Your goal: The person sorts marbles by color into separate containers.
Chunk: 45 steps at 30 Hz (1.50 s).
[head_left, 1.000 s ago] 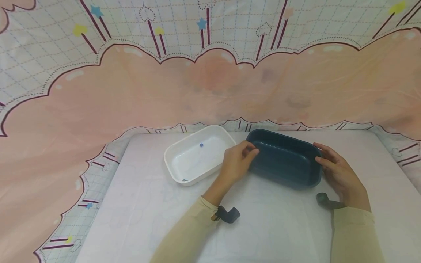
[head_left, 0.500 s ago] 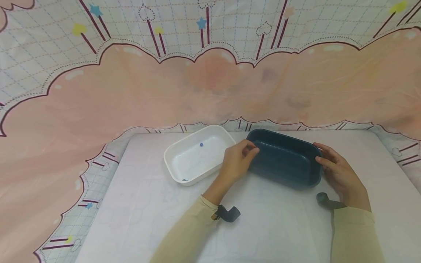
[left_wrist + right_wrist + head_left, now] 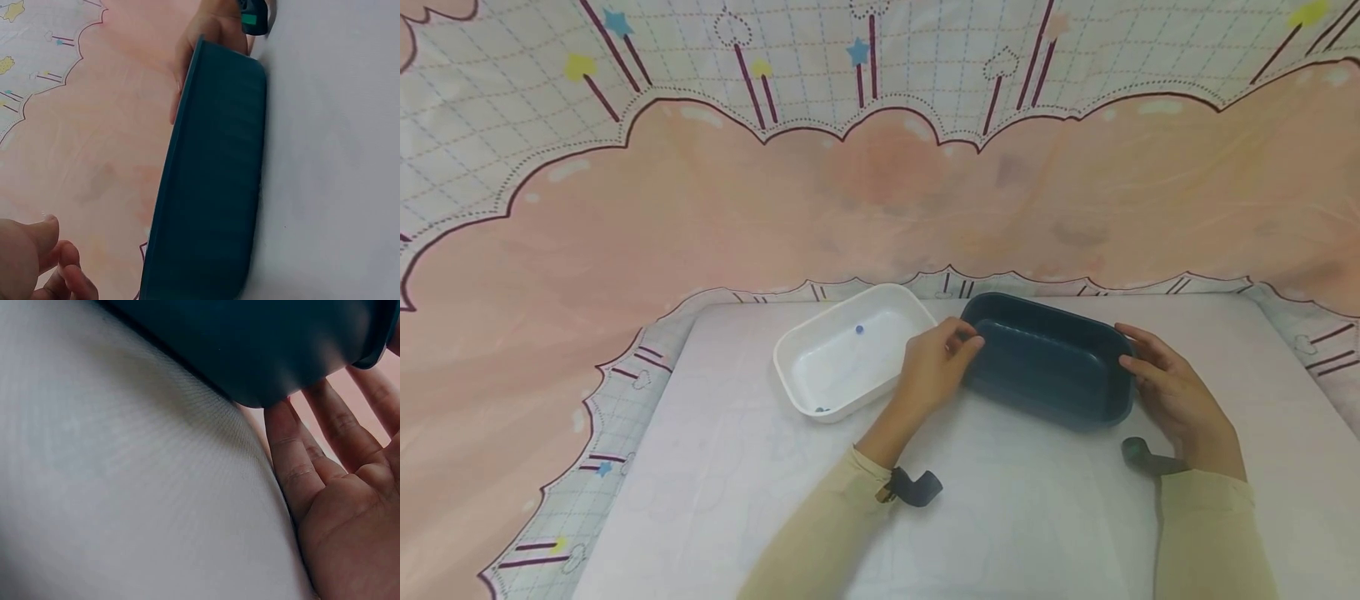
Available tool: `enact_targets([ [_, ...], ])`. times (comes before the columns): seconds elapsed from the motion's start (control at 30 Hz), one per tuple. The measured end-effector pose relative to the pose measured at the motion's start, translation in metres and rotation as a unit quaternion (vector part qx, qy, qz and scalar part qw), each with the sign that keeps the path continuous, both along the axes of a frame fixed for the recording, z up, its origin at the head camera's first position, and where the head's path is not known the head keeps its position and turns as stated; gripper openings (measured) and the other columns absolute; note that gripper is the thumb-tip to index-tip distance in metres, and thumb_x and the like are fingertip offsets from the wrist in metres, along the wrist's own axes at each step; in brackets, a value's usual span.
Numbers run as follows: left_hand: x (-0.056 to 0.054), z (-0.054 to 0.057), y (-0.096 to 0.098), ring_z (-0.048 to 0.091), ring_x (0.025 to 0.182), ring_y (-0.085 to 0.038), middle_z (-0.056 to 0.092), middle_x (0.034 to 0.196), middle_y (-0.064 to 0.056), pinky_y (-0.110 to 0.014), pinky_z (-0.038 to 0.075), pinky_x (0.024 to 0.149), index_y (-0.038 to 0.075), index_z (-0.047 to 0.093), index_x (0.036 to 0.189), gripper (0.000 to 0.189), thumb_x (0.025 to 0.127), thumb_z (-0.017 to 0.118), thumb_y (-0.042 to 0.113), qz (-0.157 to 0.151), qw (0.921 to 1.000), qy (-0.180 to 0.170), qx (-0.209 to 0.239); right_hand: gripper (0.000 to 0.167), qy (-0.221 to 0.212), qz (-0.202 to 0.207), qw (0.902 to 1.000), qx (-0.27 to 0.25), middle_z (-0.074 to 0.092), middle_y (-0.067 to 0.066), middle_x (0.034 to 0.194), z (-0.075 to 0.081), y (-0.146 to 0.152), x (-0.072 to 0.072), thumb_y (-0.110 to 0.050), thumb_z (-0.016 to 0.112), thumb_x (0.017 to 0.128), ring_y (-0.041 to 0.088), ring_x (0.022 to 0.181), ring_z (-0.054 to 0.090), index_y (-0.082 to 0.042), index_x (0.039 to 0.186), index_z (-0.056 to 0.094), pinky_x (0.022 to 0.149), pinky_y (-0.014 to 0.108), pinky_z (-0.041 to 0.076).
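A dark teal rectangular tray [image 3: 1052,358] sits at the back of the table, its visible inside bare. My right hand [image 3: 1187,408] grips its right end, thumb at the rim and fingers against the outer wall [image 3: 269,344]. Over the tray's left end hovers my left hand [image 3: 932,367], fingers loosely curled, thumb near the index finger. In the left wrist view its fingers [image 3: 75,281] stand apart from the tray, and nothing shows between them. Left of it a white tray [image 3: 801,379] holds a small blue bead [image 3: 859,330] and another tiny bluish piece [image 3: 822,410] near its front corner.
Both trays stand on a white-covered table [image 3: 1015,517], close to its back edge. A patterned pink and white cloth [image 3: 737,217] hangs behind and along the left side. A dark wrist-worn device [image 3: 917,487] juts from the left cuff, a similar one [image 3: 1146,458] from the right.
My left hand has shifted slightly left, drawing back a little from the dark tray's inside. The right hand and both trays stay in place.
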<state>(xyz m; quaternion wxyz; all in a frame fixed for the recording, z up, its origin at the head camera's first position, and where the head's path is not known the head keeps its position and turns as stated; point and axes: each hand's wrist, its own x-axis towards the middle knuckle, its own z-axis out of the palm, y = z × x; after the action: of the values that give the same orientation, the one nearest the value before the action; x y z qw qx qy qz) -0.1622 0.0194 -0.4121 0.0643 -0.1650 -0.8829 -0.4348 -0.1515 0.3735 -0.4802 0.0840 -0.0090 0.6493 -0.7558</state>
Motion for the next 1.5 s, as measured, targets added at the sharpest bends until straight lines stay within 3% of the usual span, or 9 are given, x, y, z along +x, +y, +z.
enact_targets([
  [0.17,0.003,-0.002,-0.004,0.061,0.075,-0.011,0.07,0.088,-0.002,-0.02,0.049,0.064,0.016,0.069,0.114,0.021,0.102,0.064,0.033,0.005,0.9999,-0.015,0.0,0.061,-0.028,-0.012,0.9995,0.003,0.046,-0.019,0.14,0.003,0.0,0.001,-0.011,0.059,0.104,-0.001,0.134,0.035,-0.023,0.159,0.037,0.128,0.032,-0.008],
  [0.27,0.004,-0.004,-0.009,0.061,0.075,-0.011,0.071,0.091,-0.002,-0.021,0.049,0.063,0.017,0.069,0.114,0.02,0.102,0.064,0.032,0.011,0.9996,-0.024,0.002,0.062,-0.033,-0.014,0.9993,0.013,0.046,-0.019,0.14,0.003,0.0,0.0,-0.013,0.061,0.103,0.003,0.138,0.032,-0.023,0.159,0.036,0.128,0.036,-0.009],
  [0.5,0.011,-0.011,-0.02,0.059,0.056,-0.008,0.066,0.083,-0.001,-0.023,0.051,0.054,0.015,0.069,0.112,0.022,0.102,0.063,0.033,-0.003,0.9991,-0.041,0.012,0.062,-0.036,-0.021,0.999,0.015,0.045,-0.018,0.139,0.003,0.0,-0.002,-0.013,0.062,0.103,0.006,0.141,0.028,-0.023,0.159,0.037,0.128,0.039,-0.011],
  [0.67,0.018,-0.015,-0.025,0.058,0.056,-0.004,0.064,0.077,0.001,-0.022,0.049,0.057,0.014,0.071,0.111,0.021,0.102,0.064,0.031,-0.01,0.9996,-0.025,0.002,0.06,-0.027,-0.023,0.9993,0.01,0.046,-0.018,0.14,0.002,0.0,-0.002,-0.01,0.061,0.103,0.004,0.136,0.034,-0.023,0.158,0.039,0.129,0.035,-0.004],
  [0.87,0.024,-0.017,-0.03,0.062,0.06,-0.002,0.065,0.08,0.002,-0.021,0.051,0.055,0.014,0.072,0.112,0.019,0.102,0.064,0.028,-0.015,0.9991,-0.04,0.008,0.058,-0.009,-0.017,0.9998,0.002,0.05,-0.017,0.139,0.0,0.0,-0.002,-0.007,0.058,0.103,-0.003,0.128,0.043,-0.02,0.157,0.04,0.122,0.021,0.016],
  [0.93,0.024,-0.02,-0.032,0.062,0.061,-0.002,0.066,0.082,0.002,-0.021,0.051,0.056,0.015,0.072,0.112,0.018,0.102,0.064,0.028,-0.016,0.9989,-0.043,0.005,0.058,-0.008,-0.015,0.9998,-0.001,0.05,-0.017,0.139,0.0,0.0,-0.001,-0.007,0.058,0.104,-0.004,0.127,0.043,-0.02,0.157,0.04,0.12,0.019,0.018],
  [1.1,0.026,-0.03,-0.039,0.06,0.063,-0.002,0.068,0.079,0.006,-0.021,0.048,0.057,0.019,0.073,0.11,0.017,0.102,0.063,0.03,-0.009,0.9984,-0.054,-0.016,0.059,-0.017,-0.014,0.9997,-0.005,0.048,-0.018,0.139,0.001,0.0,-0.001,-0.008,0.058,0.104,-0.004,0.127,0.042,-0.021,0.158,0.038,0.126,0.022,0.009],
  [1.33,0.032,-0.044,-0.046,0.05,0.061,-0.009,0.056,0.068,0.006,-0.024,0.042,0.057,0.022,0.074,0.111,0.019,0.101,0.064,0.035,0.007,0.9952,-0.069,-0.07,0.06,-0.014,-0.016,0.9998,0.0,0.049,-0.018,0.138,0.001,0.0,-0.001,-0.008,0.059,0.103,-0.004,0.126,0.043,-0.02,0.158,0.038,0.126,0.022,0.01],
  [1.5,0.035,-0.049,-0.05,0.053,0.07,-0.008,0.061,0.077,0.006,-0.026,0.048,0.069,0.02,0.073,0.116,0.023,0.1,0.065,0.035,0.013,0.993,-0.071,-0.093,0.06,-0.028,-0.019,0.9994,0.006,0.048,-0.019,0.139,0.002,0.0,0.0,-0.011,0.06,0.103,-0.002,0.13,0.04,-0.023,0.158,0.039,0.129,0.028,0.002],
])
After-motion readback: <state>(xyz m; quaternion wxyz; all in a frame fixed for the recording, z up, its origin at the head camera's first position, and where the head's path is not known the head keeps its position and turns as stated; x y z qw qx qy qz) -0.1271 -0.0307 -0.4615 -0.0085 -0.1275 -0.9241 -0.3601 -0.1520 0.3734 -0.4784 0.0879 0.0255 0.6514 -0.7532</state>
